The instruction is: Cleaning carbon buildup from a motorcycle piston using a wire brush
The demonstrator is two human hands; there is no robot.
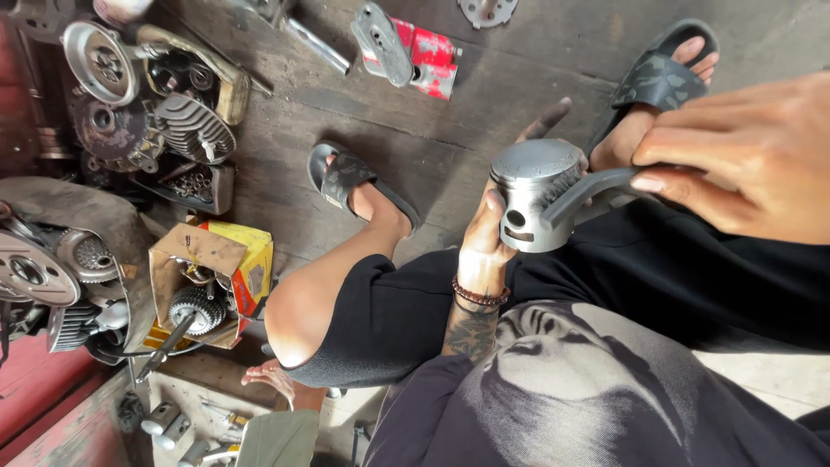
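The left hand (484,233) has its grip closed around a metal piston (536,195); the right hand (743,156) has its grip closed on a grey brush (588,190) pressed against it. A hard stroke could likely twist the piston loose, dropping it to the wooden floor (484,112) below the grip.

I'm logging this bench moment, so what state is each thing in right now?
piston: held up, crown away from the person
brush: bristles against the piston
left hand: gripping the piston
right hand: gripping the brush handle
cardboard box: open, parts inside

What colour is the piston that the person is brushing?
The piston is silvery grey bare metal with a speckled crown, seen best in the head view.
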